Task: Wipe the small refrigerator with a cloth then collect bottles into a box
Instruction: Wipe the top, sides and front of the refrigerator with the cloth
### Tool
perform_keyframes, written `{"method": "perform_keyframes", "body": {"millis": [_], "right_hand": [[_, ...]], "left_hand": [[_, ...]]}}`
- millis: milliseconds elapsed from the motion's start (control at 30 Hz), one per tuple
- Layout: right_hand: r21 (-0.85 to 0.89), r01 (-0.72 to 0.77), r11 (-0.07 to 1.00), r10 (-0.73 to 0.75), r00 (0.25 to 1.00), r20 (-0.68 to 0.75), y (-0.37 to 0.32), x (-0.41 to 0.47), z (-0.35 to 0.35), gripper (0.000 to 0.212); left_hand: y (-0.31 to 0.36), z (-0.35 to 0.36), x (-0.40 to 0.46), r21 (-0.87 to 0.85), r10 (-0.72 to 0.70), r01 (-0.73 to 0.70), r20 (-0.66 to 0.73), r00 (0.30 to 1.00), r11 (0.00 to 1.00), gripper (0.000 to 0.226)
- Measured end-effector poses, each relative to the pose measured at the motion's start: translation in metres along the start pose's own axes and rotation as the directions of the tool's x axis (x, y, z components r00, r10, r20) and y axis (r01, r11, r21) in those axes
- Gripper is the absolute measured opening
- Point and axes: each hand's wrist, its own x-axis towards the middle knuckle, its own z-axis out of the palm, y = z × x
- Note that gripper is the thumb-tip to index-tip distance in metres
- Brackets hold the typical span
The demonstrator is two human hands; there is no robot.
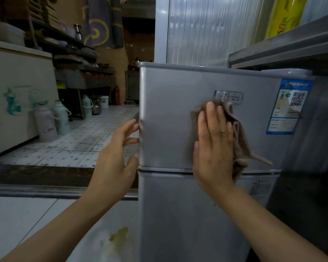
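A small silver two-door refrigerator [170, 103] fills the middle of the view. My right hand [214, 140] lies flat on a brown cloth [239, 140] and presses it against the upper door, just below the brand plate [228, 97]. My left hand [116, 157] rests with spread fingers on the left edge of that upper door, holding nothing. A blue label with a QR code [288, 106] is stuck at the door's right side. No bottles for collecting and no box are visible.
Several thermos flasks [45, 121] stand on the tiled floor at the left beside a white chest freezer [17, 76]. A metal shelf [284, 50] juts over the fridge's right side. A red fire extinguisher [117, 95] stands at the back. A yellowish stain [117, 237] marks the floor.
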Motion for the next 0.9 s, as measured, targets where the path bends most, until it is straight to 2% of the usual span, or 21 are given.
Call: {"method": "perform_keyframes", "body": {"millis": [133,233,300,400,567,733,800,900], "right_hand": [[0.047,0.147,0.988,-0.15,0.985,0.084,-0.019,0.009,-0.002,0.059],[0.203,0.294,0.934,-0.318,0.943,0.101,-0.03,0.032,-0.003,0.049],[0.233,0.298,0.926,-0.32,0.945,0.064,-0.034,0.047,0.0,0.04],[0.239,0.194,0.951,-0.208,0.977,0.037,-0.045,0.039,0.007,0.036],[0.24,0.326,0.915,-0.361,0.924,0.122,-0.065,-0.033,0.017,0.029],[0.285,0.281,0.916,-0.349,0.91,0.225,-0.071,-0.056,0.015,0.033],[0.282,0.346,0.895,-0.411,0.885,0.217,-0.068,-0.051,0.015,0.034],[0.124,0.516,0.848,-0.53,0.827,0.188,-0.039,-0.055,0.015,0.037]], "left_hand": [[-0.007,0.0,-0.005,-0.114,-0.048,0.051,0.027,0.998,0.992,0.074],[-0.015,0.001,-0.014,-0.159,-0.087,0.094,0.052,0.995,0.983,0.072],[-0.022,0.0,-0.02,-0.154,-0.113,0.123,0.076,0.991,0.98,0.073],[-0.032,-0.001,-0.028,-0.13,-0.155,0.165,0.084,0.984,0.978,0.073],[-0.044,-0.004,-0.042,-0.094,-0.178,0.182,0.052,0.983,0.979,0.072],[-0.042,-0.002,-0.045,-0.074,-0.166,0.17,0.055,0.985,0.983,0.07],[-0.038,0.002,-0.042,-0.066,-0.16,0.163,0.045,0.986,0.984,0.07],[-0.033,0.009,-0.039,-0.037,-0.164,0.166,0.051,0.985,0.985,0.068]]}}
